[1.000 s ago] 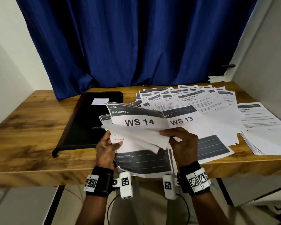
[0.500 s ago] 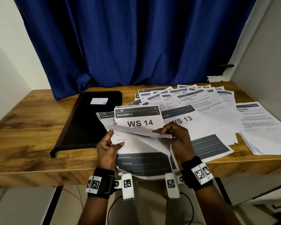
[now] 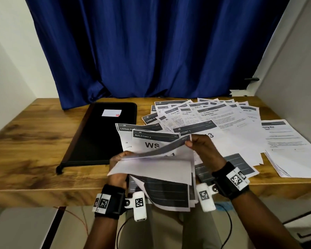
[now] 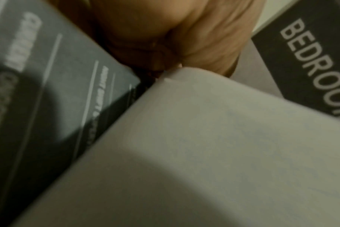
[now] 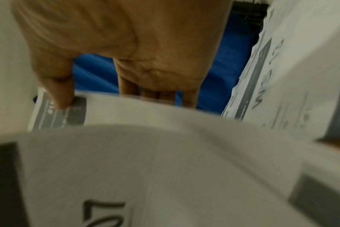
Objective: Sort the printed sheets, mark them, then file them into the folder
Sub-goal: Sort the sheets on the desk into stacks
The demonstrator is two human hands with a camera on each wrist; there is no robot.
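A small stack of printed sheets hangs over the table's near edge in front of me. Its top sheet is lifted and curled over, blank underside showing. My left hand pinches that sheet's left edge; the left wrist view shows the palm against the paper. My right hand pinches the sheet's far right corner, thumb on its dark header. Below lies the "BALCONY 2" sheet. The black folder lies closed to the left.
Many more printed sheets are fanned across the right half of the wooden table. A separate pile sits at the far right by the wall. A blue curtain hangs behind the table.
The top sheet has been lifted higher and curled over toward me, now covering most of the "WS 14" print. My right hand has moved up and away with its corner.
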